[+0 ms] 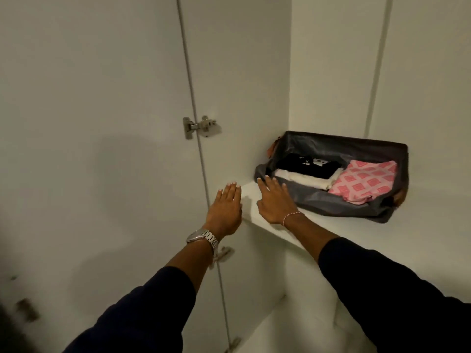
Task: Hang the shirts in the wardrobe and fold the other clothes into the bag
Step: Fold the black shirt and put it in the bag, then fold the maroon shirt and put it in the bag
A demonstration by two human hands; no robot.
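Observation:
A dark grey bag [339,202] lies open on a white wardrobe shelf [420,230]. Inside it are folded clothes: a black garment [305,164] on top of a cream one [303,180], and a pink patterned one [364,180] beside them. My right hand [276,202] reaches over the shelf with straight fingers, fingertips touching the bag's near left corner. My left hand [225,210], a metal watch on its wrist, is held flat with straight fingers just left of the shelf's front corner, in front of the wardrobe's side panel. Neither hand holds anything.
The open white wardrobe door [89,149] stands at the left, fixed by metal hinges [197,126]. A lower compartment [293,324] shows under the shelf. The wardrobe's white back wall [356,72] rises behind the bag.

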